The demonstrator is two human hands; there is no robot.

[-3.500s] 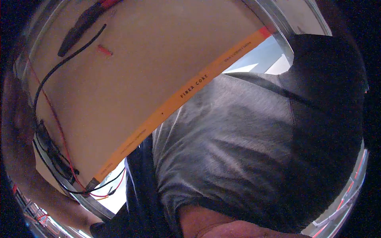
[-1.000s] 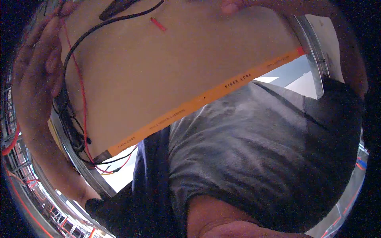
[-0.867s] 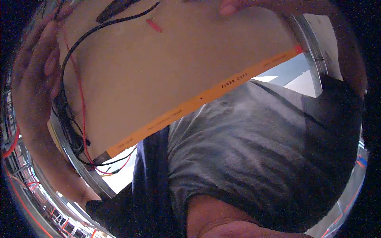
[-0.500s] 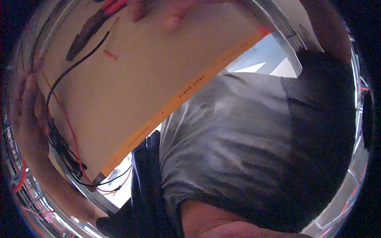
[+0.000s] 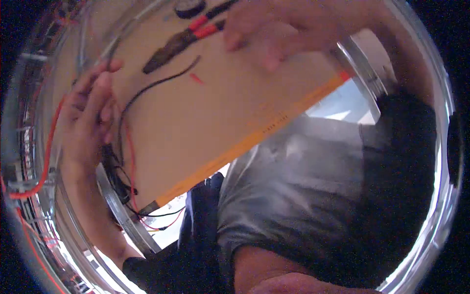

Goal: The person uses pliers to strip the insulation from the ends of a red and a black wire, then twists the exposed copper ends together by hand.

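My left hand is raised at the left of the head view, its fingers curled together around a thin wire that runs up from the fingertips. A red wire hangs below that hand. My right hand is at the top, blurred, thumb and finger apart over the brown board. Beside its fingers lie pliers with red and black handles. A black cable curves across the board, and a small red piece lies close to its end.
The board's near edge bears an orange strip with print on it. Dark cables and connectors bunch at its left corner. A round black object sits beyond the pliers. At far left are a thick red cable and a blurred rack.
The view has shifted, so the board, pliers and right hand appear further right and lower. My left hand has come inward from the left edge, over the board's side.
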